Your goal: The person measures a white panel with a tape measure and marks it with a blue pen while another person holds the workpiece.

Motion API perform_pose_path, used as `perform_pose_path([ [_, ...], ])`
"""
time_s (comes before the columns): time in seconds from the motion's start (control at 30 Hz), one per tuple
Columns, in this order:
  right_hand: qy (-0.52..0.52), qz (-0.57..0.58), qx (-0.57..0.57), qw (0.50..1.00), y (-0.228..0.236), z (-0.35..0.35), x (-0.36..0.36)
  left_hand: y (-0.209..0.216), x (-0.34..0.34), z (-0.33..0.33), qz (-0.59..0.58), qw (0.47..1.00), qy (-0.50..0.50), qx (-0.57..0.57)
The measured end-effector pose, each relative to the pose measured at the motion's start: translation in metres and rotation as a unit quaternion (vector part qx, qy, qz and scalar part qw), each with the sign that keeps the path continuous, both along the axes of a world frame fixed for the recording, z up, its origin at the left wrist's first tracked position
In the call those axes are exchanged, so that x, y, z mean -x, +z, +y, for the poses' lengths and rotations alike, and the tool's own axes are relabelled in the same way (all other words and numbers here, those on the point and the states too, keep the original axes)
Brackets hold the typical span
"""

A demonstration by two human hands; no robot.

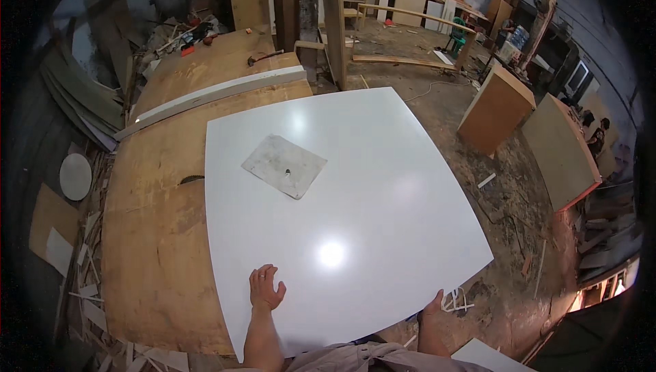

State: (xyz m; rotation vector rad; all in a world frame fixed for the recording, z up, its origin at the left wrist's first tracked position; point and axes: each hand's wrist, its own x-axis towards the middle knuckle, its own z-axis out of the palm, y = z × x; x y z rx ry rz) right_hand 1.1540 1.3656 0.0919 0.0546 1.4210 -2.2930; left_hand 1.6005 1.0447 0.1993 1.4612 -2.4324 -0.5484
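A large glossy white board [355,194] lies in front of me, partly over a wooden worktable [150,235]. Near the board's lower left, my left hand [266,288] is open with curved fingers apart; whether it touches the surface is hard to tell. At the near right edge my right hand [432,306] grips the board, thumb on top and the other fingers hidden beneath. Farther up on the board rests a worn grey rectangular sheet [280,163] with a small dark spot on it.
A long pale rail [212,102] crosses the worktable, with a hammer [265,57] beyond it. By the board's left edge shows a dark curved blade-like piece [193,179]. Wooden boxes [497,109] stand on the right. Offcuts [89,297] litter the left floor.
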Motion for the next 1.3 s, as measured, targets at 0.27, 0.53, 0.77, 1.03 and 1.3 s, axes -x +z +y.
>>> perform_pose_path([
  [0.27, 0.032, 0.029, -0.028, 0.999, -0.006, 0.006, 0.003, -0.002, 0.003, 0.001, 0.01, 1.0, -0.002, 0.029],
  [0.53, 0.03, -0.015, -0.012, 0.999, 0.009, -0.003, -0.007, -0.002, -0.005, 0.002, -0.021, 1.0, 0.006, 0.017],
  [0.77, 0.065, -0.028, 0.011, 0.997, 0.035, -0.014, -0.017, -0.01, -0.009, 0.001, -0.002, 1.0, 0.007, 0.006],
  [1.03, 0.095, 0.033, 0.043, 0.994, 0.033, -0.016, -0.01, 0.005, -0.002, 0.001, -0.024, 0.999, 0.011, -0.021],
  [1.3, -0.005, -0.123, 0.041, 0.992, 0.03, -0.007, -0.006, -0.013, 0.001, -0.001, 0.002, 1.0, -0.008, 0.009],
])
